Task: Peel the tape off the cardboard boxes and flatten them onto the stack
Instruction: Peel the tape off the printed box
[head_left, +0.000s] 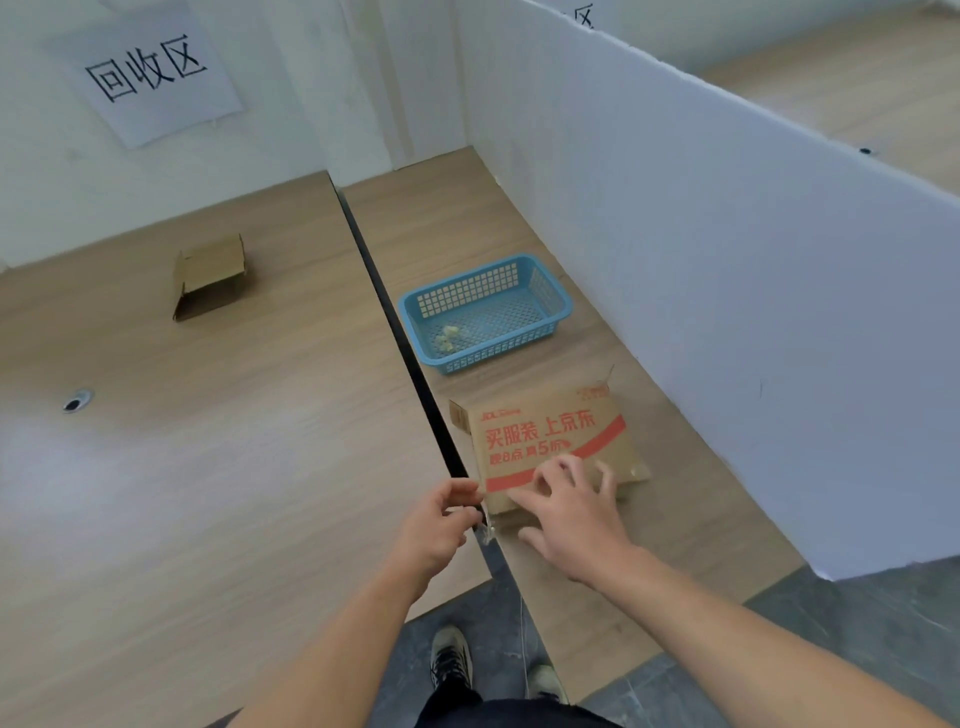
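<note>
A wood-grain counter (208, 467) fills the left and a second counter (467, 218) the middle, with a dark gap (384, 296) between them. The white wall (291, 78) at upper left carries a paper sign (150, 67). A white partition (727, 286) runs down the right, with grey tiled floor (857, 639) below it.

a single view, from a camera worn on the person's head. it sits above the near edge of the surface (208, 467) and faces forward and steeply down, so the person's own shoes (451, 659) on the floor (857, 623) show at the bottom and the back wall's paper sign (150, 70) at the top. the left hand (439, 525) and right hand (576, 525) lie close below the lens, near enough that the thin tape (487, 532) at the left hand shows. the wide lens bends the white partition (727, 260) along the right edge.
</note>
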